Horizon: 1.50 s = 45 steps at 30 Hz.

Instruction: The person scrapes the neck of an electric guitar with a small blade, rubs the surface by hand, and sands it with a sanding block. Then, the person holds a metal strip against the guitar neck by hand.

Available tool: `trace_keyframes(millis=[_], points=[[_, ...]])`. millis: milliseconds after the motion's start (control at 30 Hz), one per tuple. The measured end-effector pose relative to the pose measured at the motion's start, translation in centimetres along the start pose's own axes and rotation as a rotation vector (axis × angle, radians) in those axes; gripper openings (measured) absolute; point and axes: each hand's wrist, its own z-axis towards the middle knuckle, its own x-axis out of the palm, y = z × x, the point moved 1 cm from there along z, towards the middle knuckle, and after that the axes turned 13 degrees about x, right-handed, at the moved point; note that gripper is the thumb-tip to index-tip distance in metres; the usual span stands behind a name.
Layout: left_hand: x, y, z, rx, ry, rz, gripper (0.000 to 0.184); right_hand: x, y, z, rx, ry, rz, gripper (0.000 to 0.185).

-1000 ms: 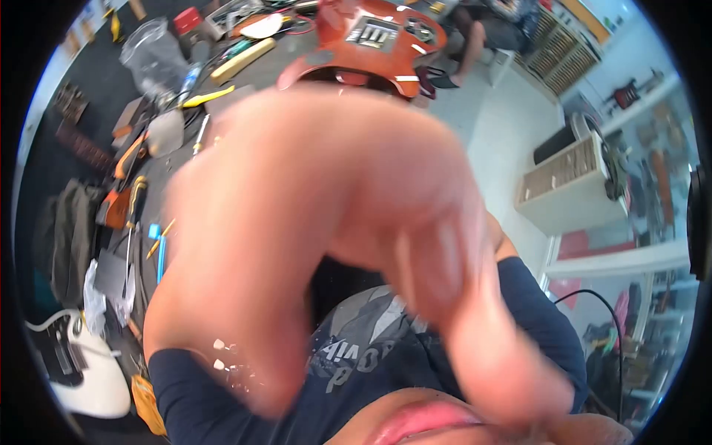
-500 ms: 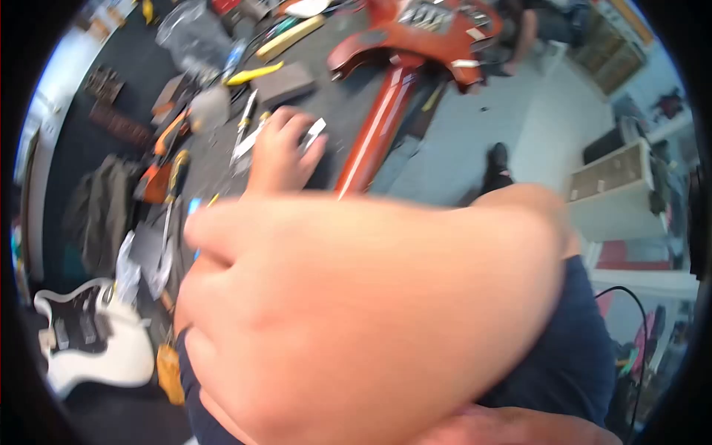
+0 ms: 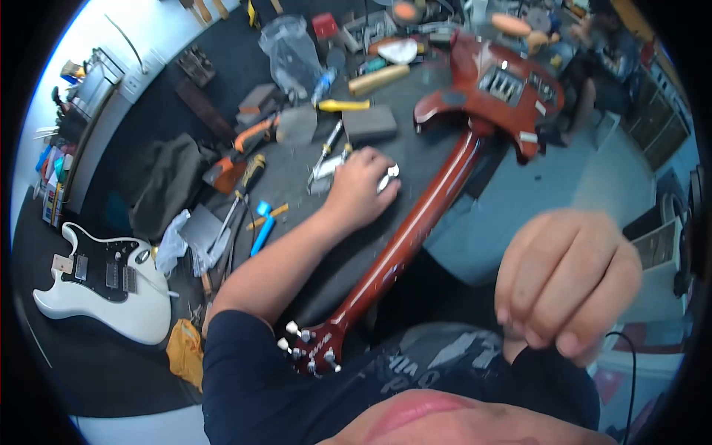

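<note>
My left hand [image 3: 363, 187] rests on the dark bench, its thumb and fingers closed around a small shiny metal piece [image 3: 387, 178] that the fingers partly cover. Raised close to the camera at the right is my right hand [image 3: 567, 283], fingers curled inward; whatever they may hold is hidden. A red-brown electric guitar [image 3: 415, 222] lies back side up beside my left hand, its neck running diagonally toward me. Its headstock [image 3: 319, 347] with tuning pegs is near my chest. Just left of the left hand are a slim tool [image 3: 326, 148] and a grey block [image 3: 369, 122].
A white guitar body [image 3: 111, 308] lies at the left. Around the bench are a screwdriver [image 3: 248, 185], an orange-handled saw [image 3: 256, 133], a blue tool [image 3: 262, 230], a yellow tool [image 3: 343, 105], a plastic bag [image 3: 291, 55] and a yellow cloth [image 3: 185, 352]. Another person's arm is partly visible beyond the guitar body.
My right hand has moved from right in front of the camera to the right side, uncovering the guitar neck and headstock. The view has shifted; my left hand stays on the bench.
</note>
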Motion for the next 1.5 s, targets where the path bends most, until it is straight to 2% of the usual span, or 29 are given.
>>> trace_keyframes(millis=[100, 200, 267, 367, 433, 533, 567, 633, 667, 733, 767, 867, 1000, 1067, 1100, 1200, 1300, 1500], points=[[-0.4, -0.1, 0.1, -0.079, 0.058, -0.004, 0.030, 4.5, 0.2, 0.4, -0.231, -0.291, 0.285, 0.010], [-0.4, -0.2, -0.1, -0.092, 0.062, 0.005, 0.031, 7.8, 1.6, 2.2, -0.256, -0.523, 0.347, 0.008], [-0.6, -0.4, -0.2, -0.097, 0.077, -0.006, 0.032, 8.4, 3.3, 2.4, -0.084, -0.509, 0.338, 0.012], [-0.7, -0.6, -0.1, -0.097, 0.092, -0.002, 0.031, 8.5, 3.9, 3.3, -0.044, -0.486, 0.333, 0.014], [-0.9, -0.6, 0.0, -0.114, 0.110, -0.006, 0.031, 7.7, 3.9, 3.0, -0.012, -0.393, 0.327, 0.016], [-0.6, -0.4, -0.3, -0.104, 0.092, -0.015, 0.031, 9.9, 2.9, 4.9, -0.250, -0.662, 0.324, 0.020], [-0.6, -0.3, -0.4, -0.092, 0.079, -0.018, 0.030, 9.0, 1.8, 4.9, -0.353, -0.579, 0.367, 0.020], [-0.6, -0.4, -0.3, -0.093, 0.079, -0.023, 0.030, 9.1, 1.6, 4.1, -0.380, -0.556, 0.379, 0.021], [-0.7, -0.5, -0.2, -0.106, 0.089, -0.024, 0.030, 10.3, 2.1, 2.9, -0.304, -0.614, 0.347, 0.021], [-0.9, -0.5, 0.0, -0.101, 0.074, -0.021, 0.029, 9.3, 3.2, 1.8, -0.193, -0.480, 0.223, 0.016], [-0.8, -0.5, 0.1, -0.081, 0.053, -0.021, 0.029, 6.9, 4.0, 1.6, -0.156, -0.296, 0.132, 0.011], [-2.1, -0.6, 0.6, -0.003, -0.123, -0.095, 0.027, 3.2, 4.8, 0.2, -0.298, -0.158, -0.185, 0.011], [-8.7, -3.9, 2.8, 0.124, -0.470, -0.346, 0.029, 1.7, 14.4, -2.3, -0.655, -0.442, -0.815, 0.029], [-15.1, -6.5, 3.7, 0.386, -0.619, -0.125, 0.033, 4.2, 20.5, 0.5, -0.747, -0.446, -0.987, 0.027], [-18.8, -8.7, 3.0, 0.377, -0.584, -0.038, 0.031, 4.1, 21.2, 1.4, -0.751, -0.430, -1.061, 0.027], [-26.3, -13.1, 1.1, 0.568, -0.719, 0.051, 0.030, 2.6, 20.0, 2.9, -0.672, -0.356, -1.201, 0.027], [-31.0, -16.0, -1.0, 0.690, -0.809, 0.071, 0.031, 0.9, 17.9, 3.6, -0.601, -0.303, -1.243, 0.028], [-34.3, -17.3, -4.0, 0.627, -0.861, 0.101, 0.032, -0.5, 16.1, 4.6, -0.522, -0.281, -1.306, 0.028]])
